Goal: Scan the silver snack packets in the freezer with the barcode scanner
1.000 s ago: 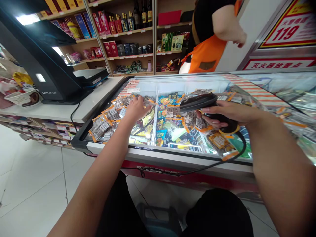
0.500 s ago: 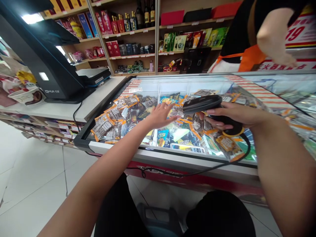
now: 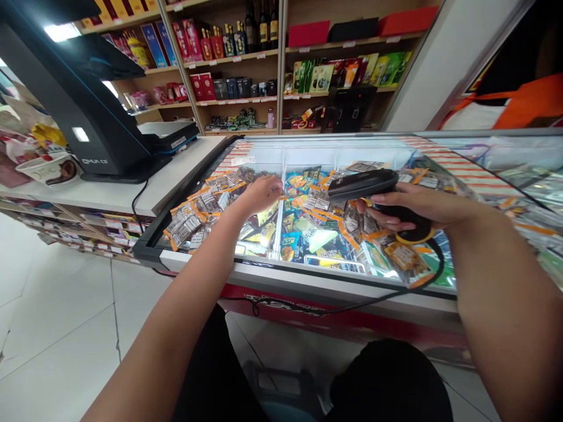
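My right hand point(image 3: 416, 202) is wrapped around the grip of a black handheld barcode scanner point(image 3: 363, 184). The scanner's head points left over the glass-topped freezer chest, and its cable point(image 3: 441, 264) loops down from the handle. To the left, my left hand point(image 3: 263, 193) is over the pile of small snack packets with its fingers curled in. Whatever lies in those fingers, if anything, cannot be made out. Brown packets with orange edges point(image 3: 187, 223) lie left of it, and blue and yellow packets point(image 3: 291, 243) lie nearer to me. Another brown-and-orange packet point(image 3: 407, 261) rests below the scanner.
The freezer's front rim point(image 3: 308, 275) runs across before my knees. A checkout terminal point(image 3: 94, 135) and a bowl point(image 3: 48, 170) stand on the left counter point(image 3: 145, 199). Goods shelves point(image 3: 237, 58) line the back wall. Another person's orange garment point(image 3: 532, 102) shows at the right.
My left hand has drawn left and its spread fingers have curled in. My right hand and the scanner stay nearly still. The other person has moved right, uncovering a pale pillar.
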